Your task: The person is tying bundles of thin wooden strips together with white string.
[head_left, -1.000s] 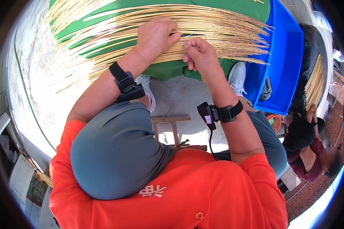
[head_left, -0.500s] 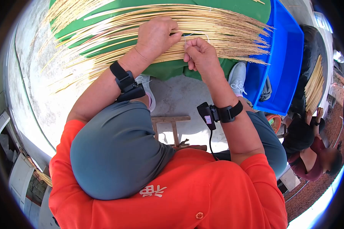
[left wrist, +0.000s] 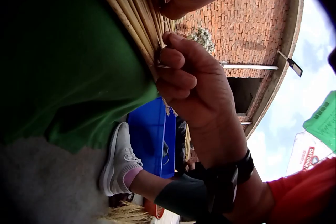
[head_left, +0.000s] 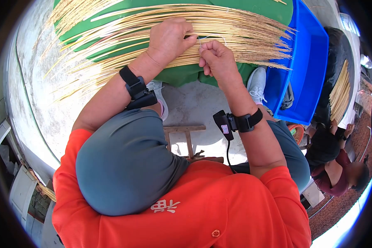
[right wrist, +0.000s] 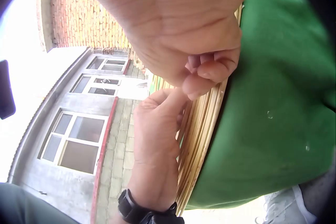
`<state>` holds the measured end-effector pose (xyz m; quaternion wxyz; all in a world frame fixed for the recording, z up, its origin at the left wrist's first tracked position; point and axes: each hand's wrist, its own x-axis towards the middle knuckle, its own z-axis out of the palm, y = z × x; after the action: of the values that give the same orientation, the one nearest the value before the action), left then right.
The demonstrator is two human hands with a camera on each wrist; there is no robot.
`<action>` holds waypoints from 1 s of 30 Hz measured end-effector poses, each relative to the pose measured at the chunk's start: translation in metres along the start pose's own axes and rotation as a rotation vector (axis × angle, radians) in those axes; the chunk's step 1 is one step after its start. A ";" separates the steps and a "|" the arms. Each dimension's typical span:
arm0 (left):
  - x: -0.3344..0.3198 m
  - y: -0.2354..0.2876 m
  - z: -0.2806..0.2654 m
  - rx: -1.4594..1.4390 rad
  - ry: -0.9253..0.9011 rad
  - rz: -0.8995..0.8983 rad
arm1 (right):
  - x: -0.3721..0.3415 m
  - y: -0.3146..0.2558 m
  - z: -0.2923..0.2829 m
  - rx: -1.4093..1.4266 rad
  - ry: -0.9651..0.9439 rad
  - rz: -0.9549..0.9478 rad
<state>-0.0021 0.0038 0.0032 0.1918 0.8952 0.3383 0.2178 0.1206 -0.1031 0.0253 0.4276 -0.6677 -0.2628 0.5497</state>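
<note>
The plume-topped stalks [head_left: 239, 25] lie side by side in a broad sheet across the upper middle of the head view, their feathery heads [head_left: 275, 35] toward the upper right, with a white thread [head_left: 200, 42] crossing near the centre. My right hand [head_left: 218, 62] has its fingers curled, thumb and forefinger pinching the thread; my left hand [head_left: 169, 39], just left of it, is bunched too and seems to pinch the same thread at the thumb tip, though my fingers hide most of that grip. If I tugged unevenly, so thin a thread could snap or bite into a stalk; if either pinch slackened, it could slip and let the round stalks roll apart on the green cloth [head_left: 260, 10] under them. The heads reach the edge of the blue bin [head_left: 323, 66] at the upper right, so a sideways drag might snag them there and break the plumes. My grey shoe [head_left: 258, 82] stands just beside the bin, where a knock could jolt it. Far right, another person [head_left: 339, 175] reaches toward a separate stalk bundle [head_left: 339, 93].
</note>
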 end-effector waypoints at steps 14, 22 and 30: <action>-0.003 -0.001 0.001 0.023 0.067 0.089 | 0.005 0.009 0.006 0.030 0.067 -0.026; -0.003 -0.002 0.000 0.033 0.085 0.090 | 0.005 0.009 0.013 0.021 0.154 -0.022; -0.005 -0.002 -0.003 0.055 0.106 0.102 | 0.009 0.009 0.017 -0.022 0.183 -0.022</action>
<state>-0.0079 0.0030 0.0031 0.1377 0.9033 0.3078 0.2650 0.1050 -0.0955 0.0125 0.4484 -0.7170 -0.2359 0.4787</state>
